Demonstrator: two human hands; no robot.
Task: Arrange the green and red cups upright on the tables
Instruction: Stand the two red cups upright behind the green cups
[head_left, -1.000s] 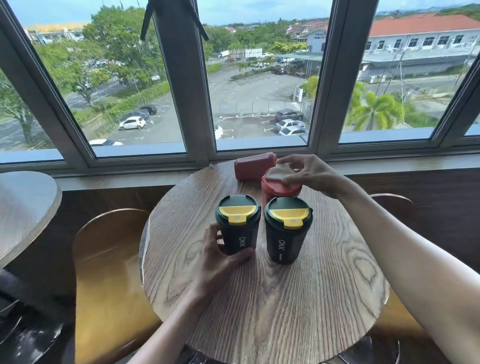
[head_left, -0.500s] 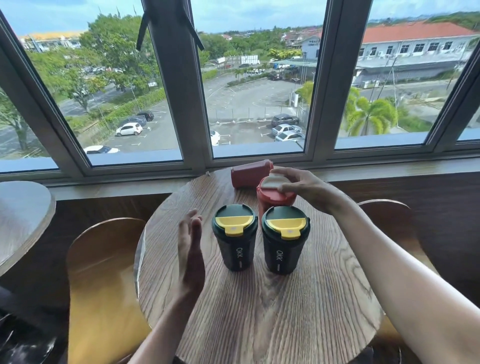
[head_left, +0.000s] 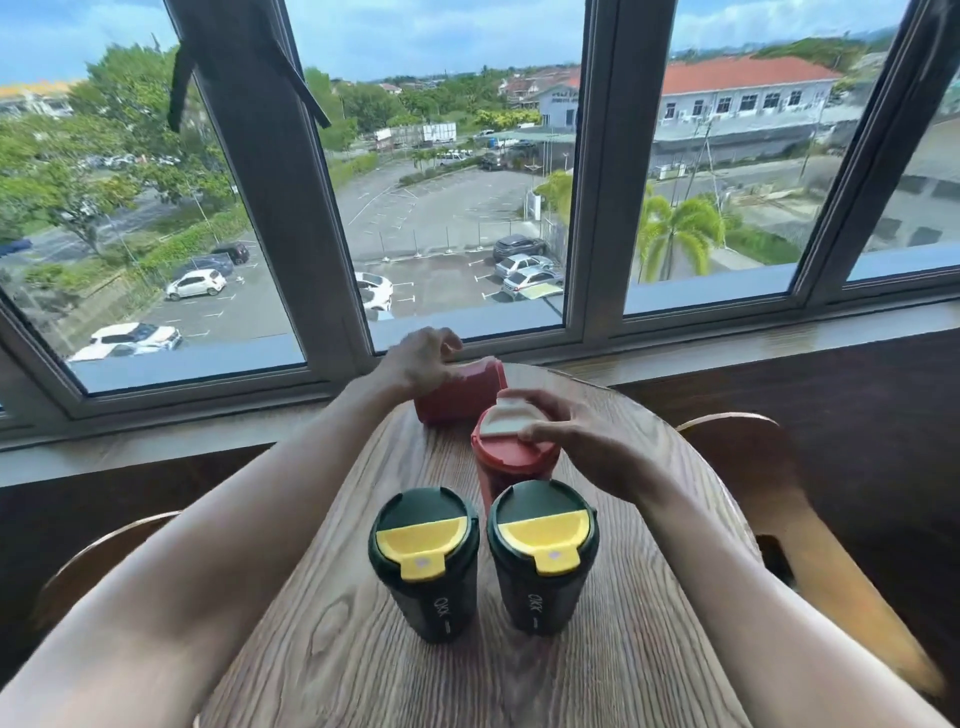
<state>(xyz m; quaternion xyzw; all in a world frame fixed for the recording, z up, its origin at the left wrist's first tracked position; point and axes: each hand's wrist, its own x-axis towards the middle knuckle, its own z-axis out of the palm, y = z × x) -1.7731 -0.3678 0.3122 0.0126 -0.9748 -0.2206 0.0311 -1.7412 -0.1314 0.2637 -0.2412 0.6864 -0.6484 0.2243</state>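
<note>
Lying on its side at the tabletop's (head_left: 613, 675) far edge, the tipped red cup (head_left: 467, 392) is covered by the left hand (head_left: 418, 358), its grip curled around it; the right hand (head_left: 576, 441) is clasped on the upright red cup's (head_left: 511, 457) lid. The tipped cup should be pivoted onto its base, clear of the two green cups (head_left: 423, 561).

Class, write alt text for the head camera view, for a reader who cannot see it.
Left hand reaches onto a red cup lying on its side while the right hand rests on an upright red cup's lid. Two green cups stand upright on a round wooden table by a window.
</note>
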